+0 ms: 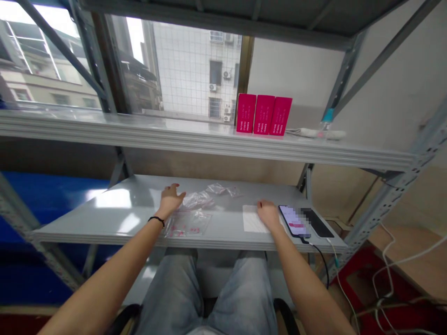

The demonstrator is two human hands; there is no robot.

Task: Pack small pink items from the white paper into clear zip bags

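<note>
The two hands are apart and neither is clamped on anything; both lie open over the grey steel shelf [115,218] in front of the person, near its front edge. The left hand [170,200] has the fingers spread and stands just beside a crumpled clear plastic bag [197,200]; a black wristband [156,220] is around its wrist. Under this wrist, close to the front edge, lies a flat plastic bag with pink print [188,224], and a smaller crumpled bag [216,188] is lying further back, toward the rear edge. The right hand [268,215] rests on the right part of a sheet of white paper [253,218]; just beside this hand is a smartphone [295,221] with a blurred screen, and a black cable [319,256] goes down from it over the front edge. Next to the smartphone, near the right corner, lies a dark flat device [317,222]; what it is exactly, I cannot tell. On the shelf above stand three magenta boxes [264,114], upright side by side and touching each other; a window [188,65] is behind them on the left.
</note>
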